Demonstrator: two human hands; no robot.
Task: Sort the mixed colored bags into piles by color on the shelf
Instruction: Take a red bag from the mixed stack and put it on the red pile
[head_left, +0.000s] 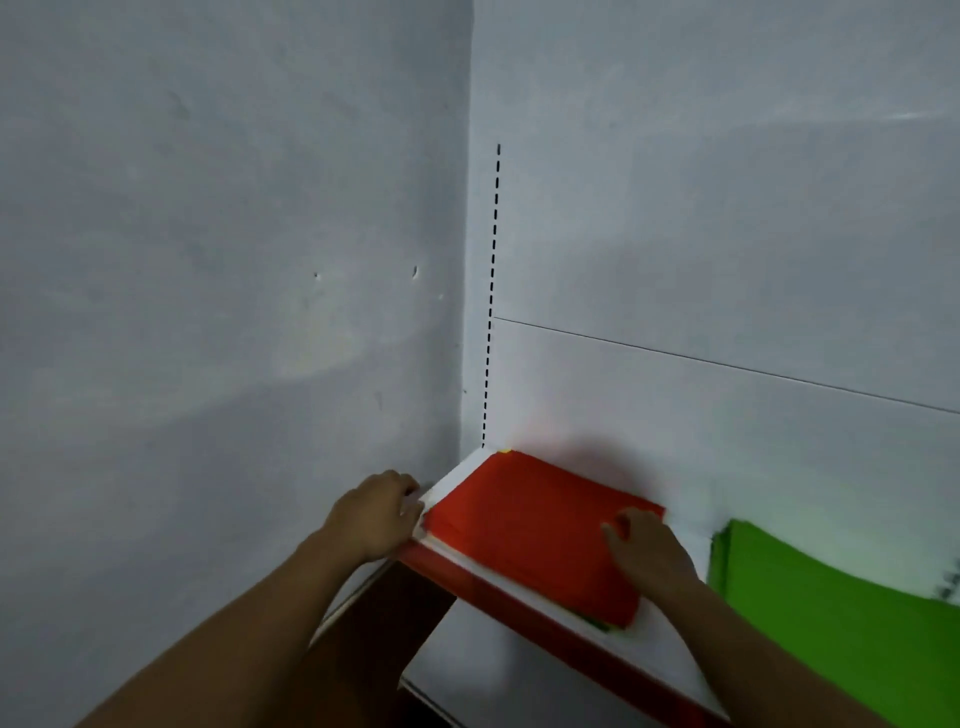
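A stack of flat bags with a red bag (530, 525) on top lies in the left corner of the white shelf (670, 649). Slivers of green and yellow show under the stack's near corner, and a bit of yellow shows at its far corner. My left hand (376, 514) grips the shelf's left end beside the stack, fingers curled over the edge. My right hand (649, 551) rests flat on the red bag's right part, fingers straight. A pile of green bags (831, 618) lies to the right on the same shelf.
The shelf has a red front edge (519, 608) and stands in a corner between a grey side wall and a white back panel with a slotted upright (491, 296). A lower white shelf (498, 675) shows beneath.
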